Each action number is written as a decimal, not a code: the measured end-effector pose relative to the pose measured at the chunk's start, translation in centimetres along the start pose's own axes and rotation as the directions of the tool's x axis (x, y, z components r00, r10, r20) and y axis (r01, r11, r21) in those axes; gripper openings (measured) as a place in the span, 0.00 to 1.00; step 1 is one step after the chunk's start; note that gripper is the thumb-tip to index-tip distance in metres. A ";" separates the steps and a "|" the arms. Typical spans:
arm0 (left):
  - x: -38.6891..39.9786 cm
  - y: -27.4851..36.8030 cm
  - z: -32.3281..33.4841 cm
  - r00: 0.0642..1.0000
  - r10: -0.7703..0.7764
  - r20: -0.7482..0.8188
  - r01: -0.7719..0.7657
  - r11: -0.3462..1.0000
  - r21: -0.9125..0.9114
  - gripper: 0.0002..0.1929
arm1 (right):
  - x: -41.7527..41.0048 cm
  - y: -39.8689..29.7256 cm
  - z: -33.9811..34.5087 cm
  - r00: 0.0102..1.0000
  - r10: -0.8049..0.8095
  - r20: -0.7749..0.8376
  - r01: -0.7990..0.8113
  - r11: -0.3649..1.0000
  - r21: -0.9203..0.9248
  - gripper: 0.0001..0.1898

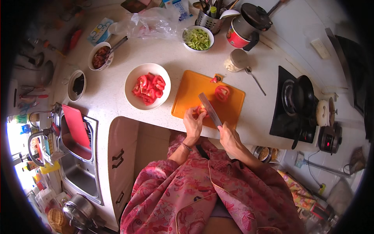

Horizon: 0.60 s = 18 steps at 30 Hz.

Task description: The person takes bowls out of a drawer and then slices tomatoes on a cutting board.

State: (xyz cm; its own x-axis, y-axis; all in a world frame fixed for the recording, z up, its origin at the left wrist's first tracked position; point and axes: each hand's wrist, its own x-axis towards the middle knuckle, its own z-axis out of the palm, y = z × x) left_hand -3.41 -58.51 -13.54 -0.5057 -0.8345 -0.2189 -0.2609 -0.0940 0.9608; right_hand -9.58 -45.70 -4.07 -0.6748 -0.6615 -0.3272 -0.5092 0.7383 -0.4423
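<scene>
An orange cutting board (192,87) lies in front of me near the counter edge. My left hand (193,124) grips a piece of tomato (201,110) on its near part. In my right hand (230,137) is the handle of a kitchen knife (209,109), its broad blade beside that tomato piece. A cut tomato half (222,93) rests farther back on the board, and a small tomato scrap (214,79) lies by the board's far edge. Left of the board, a white bowl (130,87) holds cut tomato chunks (149,87).
Behind are a bowl of chopped green vegetable (198,39), a lidded jar (237,60) and a spoon (256,82). A bowl of meat pieces (101,57) stands at the back left. The sink (81,172) is left; a black wok (304,96) sits on the cooktop (277,117) at right.
</scene>
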 end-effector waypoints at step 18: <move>-1.2 1.7 0.3 0.997 0.066 -0.033 -0.064 0.996 0.059 0.13 | -3.0 -1.2 -1.7 0.998 -0.051 0.027 0.055 0.986 -0.158 0.09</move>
State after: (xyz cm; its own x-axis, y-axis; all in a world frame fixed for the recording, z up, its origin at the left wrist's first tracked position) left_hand -3.54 -57.52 -11.74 -0.4947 -0.8561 -0.1499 -0.2763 -0.0086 0.9610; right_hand -7.88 -44.32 -1.12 -0.6332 -0.7018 -0.3265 -0.6233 0.7124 -0.3225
